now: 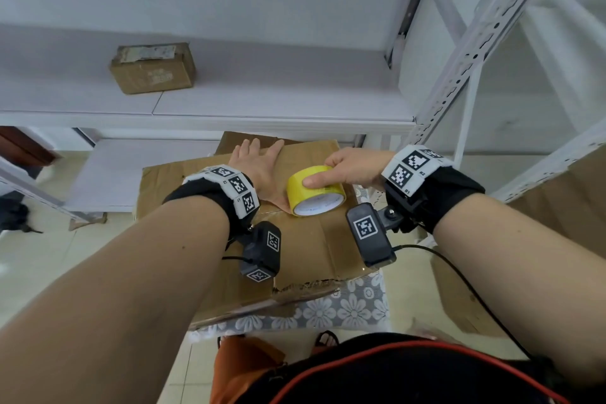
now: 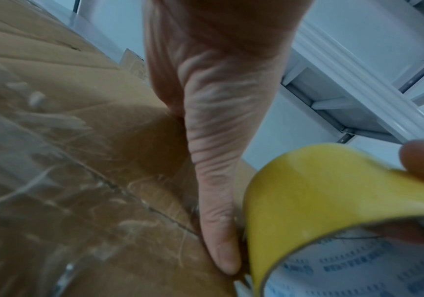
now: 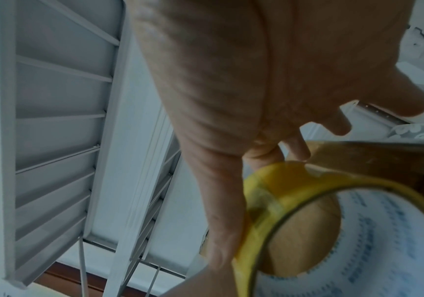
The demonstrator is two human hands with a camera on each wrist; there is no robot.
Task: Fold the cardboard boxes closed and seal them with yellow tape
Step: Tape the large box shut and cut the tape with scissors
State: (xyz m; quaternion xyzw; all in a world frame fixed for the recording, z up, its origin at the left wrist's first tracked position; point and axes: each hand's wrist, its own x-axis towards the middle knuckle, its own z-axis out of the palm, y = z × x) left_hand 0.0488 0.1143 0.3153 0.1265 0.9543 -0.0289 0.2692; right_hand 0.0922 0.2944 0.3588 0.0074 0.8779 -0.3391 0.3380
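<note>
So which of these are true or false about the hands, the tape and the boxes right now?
1. The right hand grips the yellow tape roll. True.
2. The left hand is raised clear of the big cardboard box. False: it lies flat on the box top, fingers spread.
3. The small box sits on the white shelf. True.
4. The tape roll stands on the shelf. False: it is held over the big box.
</note>
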